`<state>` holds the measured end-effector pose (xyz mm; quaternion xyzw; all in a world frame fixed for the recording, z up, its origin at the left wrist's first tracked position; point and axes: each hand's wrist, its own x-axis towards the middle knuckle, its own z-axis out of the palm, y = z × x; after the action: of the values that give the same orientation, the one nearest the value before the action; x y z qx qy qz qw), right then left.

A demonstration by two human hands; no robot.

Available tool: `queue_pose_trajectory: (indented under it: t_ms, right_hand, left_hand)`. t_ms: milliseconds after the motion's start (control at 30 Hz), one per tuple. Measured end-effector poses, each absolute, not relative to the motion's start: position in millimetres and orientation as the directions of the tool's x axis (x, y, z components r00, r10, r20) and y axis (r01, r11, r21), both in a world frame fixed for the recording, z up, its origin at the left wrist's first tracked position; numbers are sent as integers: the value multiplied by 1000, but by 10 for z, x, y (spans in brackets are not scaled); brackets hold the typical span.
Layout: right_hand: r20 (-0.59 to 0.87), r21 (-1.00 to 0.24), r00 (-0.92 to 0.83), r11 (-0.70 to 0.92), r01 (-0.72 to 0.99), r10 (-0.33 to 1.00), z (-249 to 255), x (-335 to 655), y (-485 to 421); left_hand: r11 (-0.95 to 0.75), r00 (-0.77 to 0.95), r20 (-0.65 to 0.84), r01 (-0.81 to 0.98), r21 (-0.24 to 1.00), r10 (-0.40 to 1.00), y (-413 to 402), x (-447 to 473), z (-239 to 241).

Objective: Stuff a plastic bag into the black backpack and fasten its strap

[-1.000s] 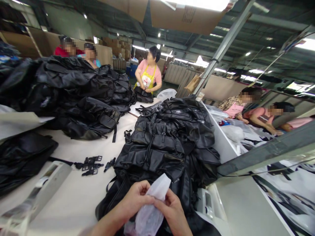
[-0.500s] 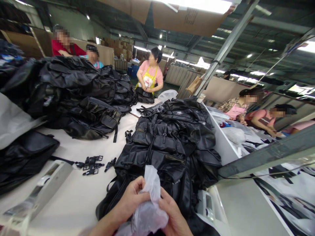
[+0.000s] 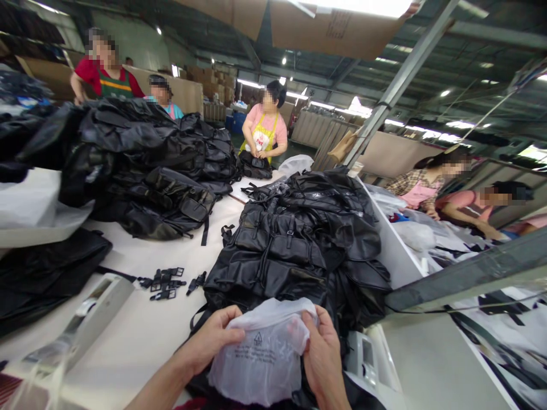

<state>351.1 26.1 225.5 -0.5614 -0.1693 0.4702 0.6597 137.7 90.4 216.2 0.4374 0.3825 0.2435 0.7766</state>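
Observation:
A translucent white plastic bag [image 3: 260, 359] with dark printing is spread between my hands. My left hand [image 3: 217, 333] pinches its upper left edge between thumb and fingers. At the upper right edge, my right hand [image 3: 322, 347] grips the gathered plastic. Directly beyond and beneath the bag lies a pile of black backpacks [image 3: 290, 250] with buckled flaps and straps. Black plastic buckles [image 3: 164, 283] sit in a small cluster on the pale table [image 3: 128, 336], left of the pile.
Another heap of black backpacks [image 3: 149, 154] covers the table's left side. A grey-white device [image 3: 92, 319] stands front left. On the right run a white partition [image 3: 395, 245] and a slanting metal beam [image 3: 470, 267]. A person in a yellow apron [image 3: 262, 136] handles a black bag; other people are nearby.
My hands have moved apart, drawing the bunched plastic bag out wide so its printing shows. At the far left, the person in red has straightened up.

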Motion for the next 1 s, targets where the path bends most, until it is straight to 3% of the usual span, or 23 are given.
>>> queue_pose_trajectory:
  t_ms: [167,233,300,467,533,600,667,733,833,900,1000]
  right_hand:
    - [-299,-926,55,-276,-257,953,2400,3427,219]
    - [-293,-929,-26,-291,-230,956,2428,3419,209]
    - [-300,-922,14,-286,-262,954,2418,3445,242]
    - [-349,-875,395,-144,-463,850,2337,3546,402]
    - [-373,-845,401,-127,-520,837,2326,3514,413]
    - [-409,-824,280,-220,-523,869,2311,3445,382]
    - [-454,-838,178,-350,-419,873,2271,3388,339]
    - [-449,-883,213,-393,-258,868,2211,3390,315]
    - [-289,-953,327,-303,-7,900,2145,3489,330]
    - [-183,-956,326,-244,160,928,2150,3541,347]
    - [-31,-872,191,-121,475,981,2199,3475,343]
  left_hand:
    - [749,722,-415,-215,626,554,871,1372,2114]
    - [761,724,-408,-245,601,556,867,1370,2082]
    - [737,703,-394,-276,618,593,867,1359,2066]
    - [620,526,-381,-411,668,760,877,1284,2016]
    - [581,463,-387,-420,697,798,872,1264,1954]
    - [550,417,-387,-409,728,822,856,1259,1886]
    - [511,371,-378,-385,769,848,832,1254,1830]
    - [481,338,-370,-353,802,865,805,1227,1783]
    - [466,321,-374,-288,836,870,768,1098,1682]
    - [452,268,-404,-154,878,875,746,949,1588]
    - [294,-35,-292,172,940,956,708,711,1508]
